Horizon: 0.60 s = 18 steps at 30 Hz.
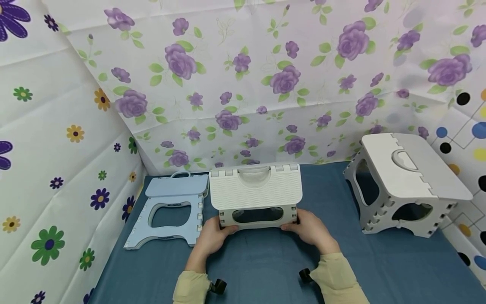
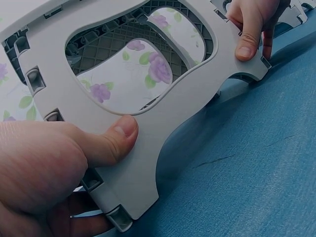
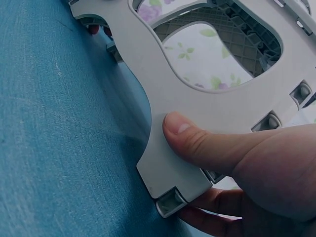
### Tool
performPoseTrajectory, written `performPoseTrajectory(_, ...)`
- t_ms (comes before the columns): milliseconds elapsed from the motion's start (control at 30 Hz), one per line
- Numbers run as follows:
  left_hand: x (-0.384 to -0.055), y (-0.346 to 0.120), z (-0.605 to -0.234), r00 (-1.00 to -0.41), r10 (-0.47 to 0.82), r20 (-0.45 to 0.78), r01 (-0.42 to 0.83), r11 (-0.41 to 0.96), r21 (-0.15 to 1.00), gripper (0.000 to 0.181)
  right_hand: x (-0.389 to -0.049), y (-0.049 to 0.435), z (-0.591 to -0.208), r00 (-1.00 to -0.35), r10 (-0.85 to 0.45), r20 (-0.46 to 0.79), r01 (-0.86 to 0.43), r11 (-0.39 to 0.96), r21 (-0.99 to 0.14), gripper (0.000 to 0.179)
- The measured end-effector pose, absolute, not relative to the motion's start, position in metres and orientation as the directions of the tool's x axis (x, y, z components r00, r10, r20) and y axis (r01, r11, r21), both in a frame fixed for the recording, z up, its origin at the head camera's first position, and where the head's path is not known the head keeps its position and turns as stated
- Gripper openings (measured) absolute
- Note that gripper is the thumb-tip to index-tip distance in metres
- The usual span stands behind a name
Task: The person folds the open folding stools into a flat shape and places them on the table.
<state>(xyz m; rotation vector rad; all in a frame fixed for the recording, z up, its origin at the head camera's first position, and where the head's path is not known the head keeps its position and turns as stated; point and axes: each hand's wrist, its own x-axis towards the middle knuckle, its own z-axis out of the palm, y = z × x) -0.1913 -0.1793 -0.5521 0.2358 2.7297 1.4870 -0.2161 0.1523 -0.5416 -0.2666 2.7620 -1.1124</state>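
Observation:
A white folding step stool [image 1: 228, 192] stands in the middle of the blue-covered table, its textured top tilted toward me and a handle slot along the upper edge. My left hand [image 1: 210, 238] grips the lower left leg, thumb pressed flat on the front panel and fingers behind it. On the opposite side my right hand [image 1: 313, 230] holds the lower right leg the same way. In the left wrist view the leg panel [image 2: 192, 94] shows a large oval opening with ribbed plastic behind it. The right wrist view has a leg foot [image 3: 170, 202] close over the cloth.
A pale blue folding stool [image 1: 176, 232] lies folded at the left, right beside the white one. Farther right another stool [image 1: 402, 177], white and grey, stands unfolded. A flowered sheet [image 1: 243, 105] hangs behind the table, with patterned sheets at both sides.

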Motion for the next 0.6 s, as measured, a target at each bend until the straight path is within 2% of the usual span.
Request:
performPoseTrajectory(300,-0.1911,-0.1798,-0.5533,-0.989,0.144,0.042,0.113,0.532,0.839,0.044,-0.2168,0.1516,-0.5431,-0.973,-0.218,-0.071,-0.109,0.712,-0.694,0.035)
performPoseTrajectory(600,-0.1920,-0.1783,-0.5531,-0.994,0.112,0.013,0.068,0.510,0.857,0.059,-0.2164,0.1510,-0.5427,-0.974,-0.213,-0.071,-0.106,0.715,-0.691,0.035)
